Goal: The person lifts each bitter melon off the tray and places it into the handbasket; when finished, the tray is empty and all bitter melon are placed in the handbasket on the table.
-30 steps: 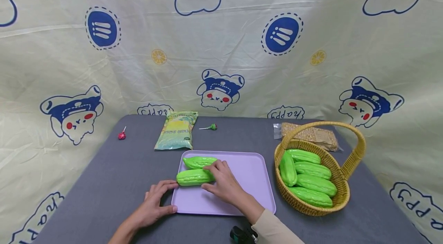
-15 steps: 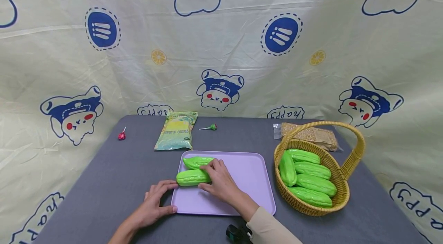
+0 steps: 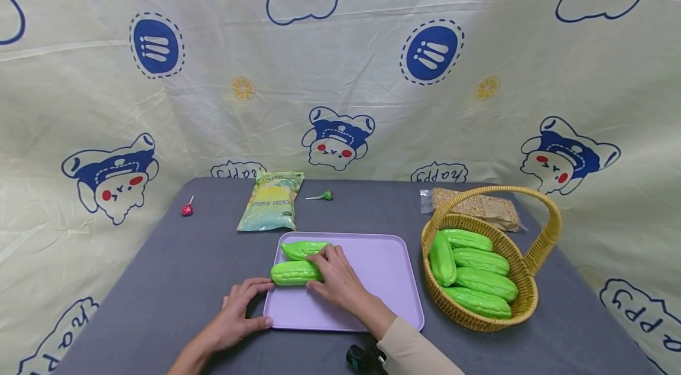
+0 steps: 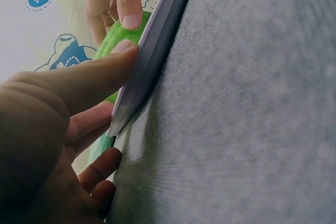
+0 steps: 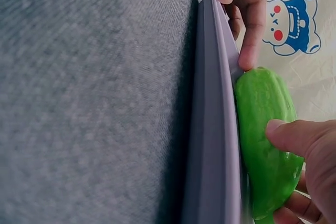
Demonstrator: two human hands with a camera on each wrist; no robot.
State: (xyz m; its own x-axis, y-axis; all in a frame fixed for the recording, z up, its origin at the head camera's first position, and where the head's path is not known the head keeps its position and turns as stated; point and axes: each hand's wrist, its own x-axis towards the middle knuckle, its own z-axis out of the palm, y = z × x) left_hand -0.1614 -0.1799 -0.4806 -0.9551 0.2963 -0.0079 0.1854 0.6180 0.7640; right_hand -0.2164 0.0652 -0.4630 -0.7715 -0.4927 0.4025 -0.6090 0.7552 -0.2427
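Two bright green bitter melons lie side by side at the left of a purple tray [image 3: 372, 280]. My right hand [image 3: 340, 280] holds the nearer bitter melon [image 3: 294, 273] by its right end; in the right wrist view the thumb presses its ridged side, with fingers round the far side. Behind it the farther bitter melon [image 3: 303, 249] is partly covered by my right hand. My left hand [image 3: 239, 313] rests at the tray's left edge, thumb and fingers spread along the rim. One of its fingertips reaches the left end of the nearer bitter melon.
A wicker basket [image 3: 524, 298] with a tall handle stands right of the tray, holding several bitter melons. Behind lie a green-yellow packet [image 3: 271, 200], a green lollipop [image 3: 327, 195], a red lollipop [image 3: 187, 209] and a clear bag of grains [image 3: 479, 209]. A black object [image 3: 362, 357] is near my right sleeve.
My right hand has shifted slightly left along the nearer bitter melon during the first half second, then stayed almost still. My left hand has not visibly moved.
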